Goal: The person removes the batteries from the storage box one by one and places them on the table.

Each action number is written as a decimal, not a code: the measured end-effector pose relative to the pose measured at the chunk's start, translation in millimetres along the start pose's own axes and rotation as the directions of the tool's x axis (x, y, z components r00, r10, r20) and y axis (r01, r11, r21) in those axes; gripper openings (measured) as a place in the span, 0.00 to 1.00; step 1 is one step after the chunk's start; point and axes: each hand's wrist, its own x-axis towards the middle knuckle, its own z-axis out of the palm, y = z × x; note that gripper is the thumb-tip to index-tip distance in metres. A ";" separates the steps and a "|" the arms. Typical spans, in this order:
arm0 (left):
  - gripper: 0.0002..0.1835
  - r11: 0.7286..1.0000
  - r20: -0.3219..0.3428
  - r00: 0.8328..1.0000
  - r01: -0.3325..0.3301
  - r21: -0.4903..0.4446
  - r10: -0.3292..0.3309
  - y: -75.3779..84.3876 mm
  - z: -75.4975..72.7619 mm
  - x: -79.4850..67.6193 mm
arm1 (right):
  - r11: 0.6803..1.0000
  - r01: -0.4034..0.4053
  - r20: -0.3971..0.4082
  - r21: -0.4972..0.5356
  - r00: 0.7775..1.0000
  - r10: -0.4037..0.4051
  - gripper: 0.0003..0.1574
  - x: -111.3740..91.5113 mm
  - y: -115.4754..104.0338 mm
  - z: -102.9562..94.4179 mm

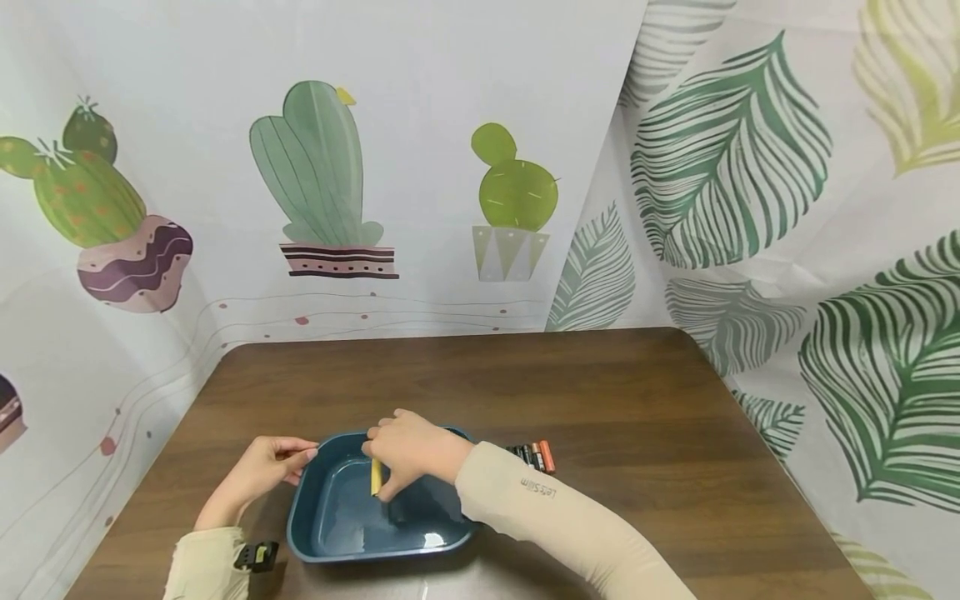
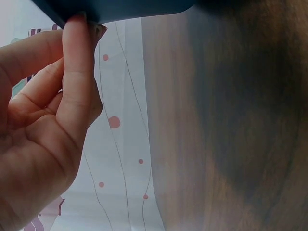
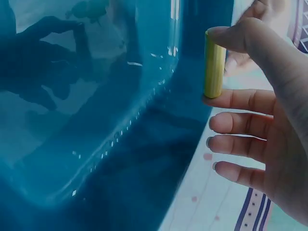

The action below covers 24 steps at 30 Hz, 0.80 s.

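Note:
A blue rectangular tray with raised walls sits on the table in the head view. At its far left corner, my left hand pinches the rim between thumb and fingers; the left wrist view shows those fingertips on the dark edge of the tray. Over the tray's inside, my right hand holds a yellow battery. In the right wrist view the battery is pinched end to end between thumb and index finger, the other fingers spread apart below it.
Several black and orange batteries lie in a row right of the tray, partly hidden by the right forearm. The brown wooden table meets a patterned cloth backdrop behind. A small black device is on the left wrist.

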 end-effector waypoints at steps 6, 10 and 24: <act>0.14 1.000 0.000 1.000 0.000 -0.004 0.000 -0.1 0.0 0.3 | 0.998 -0.017 -0.044 0.053 0.999 0.019 0.28 -19.9 19.4 3.2; 0.14 1.000 -0.002 1.000 -0.004 -0.004 0.004 -0.6 -0.5 0.2 | 0.996 -0.038 -0.049 0.082 0.998 0.042 0.27 -32.5 31.1 4.9; 0.14 1.000 -0.005 1.000 0.001 0.002 -0.001 -3.1 0.0 1.2 | 0.986 -0.104 -0.103 0.128 0.988 0.117 0.27 -73.5 58.8 -1.0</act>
